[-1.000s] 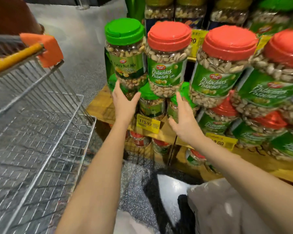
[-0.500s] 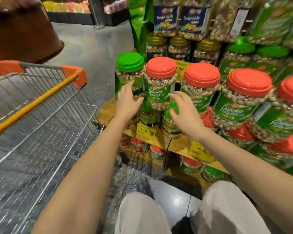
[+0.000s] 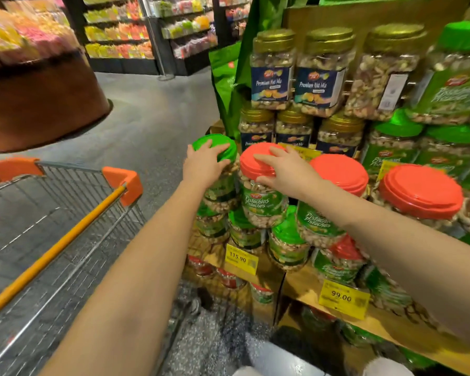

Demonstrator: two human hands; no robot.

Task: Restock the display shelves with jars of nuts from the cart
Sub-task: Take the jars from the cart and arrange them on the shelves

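This is a supermarket aisle. Stacked nut jars [image 3: 272, 69] fill wooden display shelves [image 3: 296, 283] with yellow price tags [image 3: 343, 299] on the right. A wire shopping cart [image 3: 65, 226] stands left, and stocked shelving [image 3: 120, 36] lines the far side.

Wooden display shelf [image 3: 300, 284] with stacked green- and red-lidded nut jars [image 3: 287, 249].
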